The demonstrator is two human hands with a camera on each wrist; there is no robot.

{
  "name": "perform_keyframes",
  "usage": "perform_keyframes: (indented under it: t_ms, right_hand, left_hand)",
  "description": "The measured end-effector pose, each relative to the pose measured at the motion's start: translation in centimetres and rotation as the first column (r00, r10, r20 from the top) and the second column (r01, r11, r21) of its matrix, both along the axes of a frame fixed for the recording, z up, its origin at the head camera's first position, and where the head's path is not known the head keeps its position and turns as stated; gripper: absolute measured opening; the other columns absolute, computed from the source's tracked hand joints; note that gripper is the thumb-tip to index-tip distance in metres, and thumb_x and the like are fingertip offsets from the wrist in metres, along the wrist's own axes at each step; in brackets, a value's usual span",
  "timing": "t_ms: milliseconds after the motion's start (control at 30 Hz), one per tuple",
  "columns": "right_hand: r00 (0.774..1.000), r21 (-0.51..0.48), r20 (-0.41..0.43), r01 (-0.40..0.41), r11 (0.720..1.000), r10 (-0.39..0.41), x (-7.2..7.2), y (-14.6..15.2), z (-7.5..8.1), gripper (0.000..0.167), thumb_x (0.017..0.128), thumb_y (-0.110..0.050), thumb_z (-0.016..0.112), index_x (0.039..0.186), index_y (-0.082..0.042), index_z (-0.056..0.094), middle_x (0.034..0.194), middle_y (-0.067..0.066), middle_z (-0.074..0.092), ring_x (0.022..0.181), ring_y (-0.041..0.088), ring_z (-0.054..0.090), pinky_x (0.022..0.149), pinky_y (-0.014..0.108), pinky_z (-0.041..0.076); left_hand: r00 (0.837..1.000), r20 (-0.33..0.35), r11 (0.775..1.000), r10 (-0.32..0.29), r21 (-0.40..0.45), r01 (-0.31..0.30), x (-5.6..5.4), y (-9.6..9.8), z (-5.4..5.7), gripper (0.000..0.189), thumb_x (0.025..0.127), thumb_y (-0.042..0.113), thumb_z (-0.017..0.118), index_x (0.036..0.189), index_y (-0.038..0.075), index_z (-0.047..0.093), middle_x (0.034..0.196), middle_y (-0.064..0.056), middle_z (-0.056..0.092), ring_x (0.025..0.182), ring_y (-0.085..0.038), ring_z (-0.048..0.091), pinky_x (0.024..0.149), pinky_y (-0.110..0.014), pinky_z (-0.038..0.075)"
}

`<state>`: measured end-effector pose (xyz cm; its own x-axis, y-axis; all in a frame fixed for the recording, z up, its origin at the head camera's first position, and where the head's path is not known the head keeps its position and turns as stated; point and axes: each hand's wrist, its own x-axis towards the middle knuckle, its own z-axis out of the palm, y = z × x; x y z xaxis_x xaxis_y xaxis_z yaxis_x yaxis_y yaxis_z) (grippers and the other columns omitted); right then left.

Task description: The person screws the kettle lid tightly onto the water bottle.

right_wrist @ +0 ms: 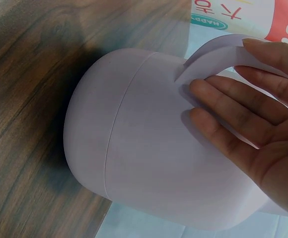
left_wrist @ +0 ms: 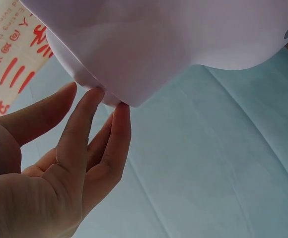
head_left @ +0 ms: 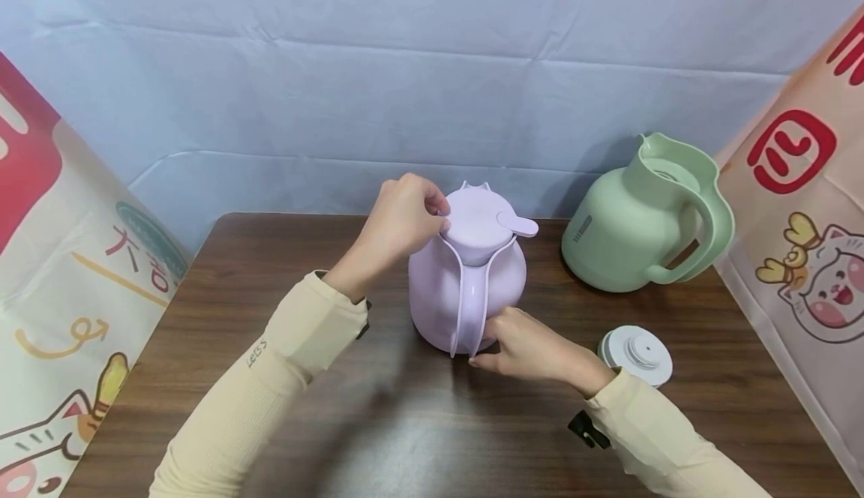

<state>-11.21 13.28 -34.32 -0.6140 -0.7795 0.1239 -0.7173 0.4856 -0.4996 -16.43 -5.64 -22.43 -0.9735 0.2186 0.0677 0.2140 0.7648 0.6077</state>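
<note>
Purple jug (head_left: pixel 432 288), upright on wooden table (head_left: pixel 304 415), handle (head_left: pixel 475 295) turned toward person, so easy to reach. Right hand (head_left: pixel 529 344) gripping handle low down, thumb and index finger pinching, other fingers stretched against body, probably to stop jug shifting. Left hand (head_left: pixel 405 213) not wrapped round anything: fingertips just touching edge of lid (head_left: pixel 475 217), light contact I'd guess. Green jug (head_left: pixel 614 235) off to right, leaving elbow room; white cap (head_left: pixel 636 355) near right sleeve (head_left: pixel 668 430).
</note>
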Motion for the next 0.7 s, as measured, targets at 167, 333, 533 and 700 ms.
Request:
perform_keyframes:
  t_ms: [167,333,533,700]
  right_hand:
    - [1.0,0.0,0.011,0.002,1.0,-0.002,0.01,-0.11,0.05,0.009,0.072,-0.01,0.073,0.07,-0.013,0.065,0.066,-0.012,0.057,0.062,0.004,0.052,0.058,0.024,0.046]
    - [1.0,-0.002,-0.013,-0.007,1.0,0.007,-0.02,-0.11,0.05,0.009,0.072,-0.01,0.073,0.071,-0.014,0.065,0.067,-0.013,0.057,0.063,0.003,0.052,0.059,0.025,0.046]
    - [1.0,0.001,-0.016,0.0,1.0,0.0,-0.03,-0.06,0.06,0.008,0.072,-0.01,0.073,0.072,-0.013,0.066,0.069,-0.011,0.059,0.065,0.001,0.052,0.06,0.025,0.047]
    - [1.0,-0.002,-0.012,-0.003,1.0,0.003,-0.06,-0.02,-0.03,0.008,0.072,-0.009,0.073,0.072,-0.013,0.066,0.07,-0.008,0.061,0.066,0.002,0.053,0.061,0.026,0.047]
  left_hand:
    - [1.0,0.009,1.0,0.005,0.012,-0.005,0.01,-0.1,0.01,0.011,0.075,0.006,0.071,0.085,0.004,0.071,0.081,-0.005,0.066,0.085,-0.02,0.055,0.073,-0.027,0.044]
    - [1.0,0.004,1.0,0.006,-0.003,-0.006,0.0,-0.03,0.12,0.013,0.074,0.006,0.07,0.087,0.004,0.071,0.082,-0.005,0.066,0.085,-0.021,0.054,0.074,-0.027,0.043]
    - [1.0,-0.007,1.0,-0.004,-0.03,0.004,-0.18,0.1,0.17,0.013,0.074,0.005,0.07,0.087,0.004,0.071,0.082,-0.005,0.065,0.083,-0.022,0.054,0.073,-0.028,0.043]
    - [0.999,0.017,0.998,-0.033,-0.06,0.034,-0.28,0.19,0.37,0.016,0.073,0.007,0.073,0.089,0.005,0.07,0.084,-0.004,0.065,0.084,-0.021,0.054,0.074,-0.028,0.043]
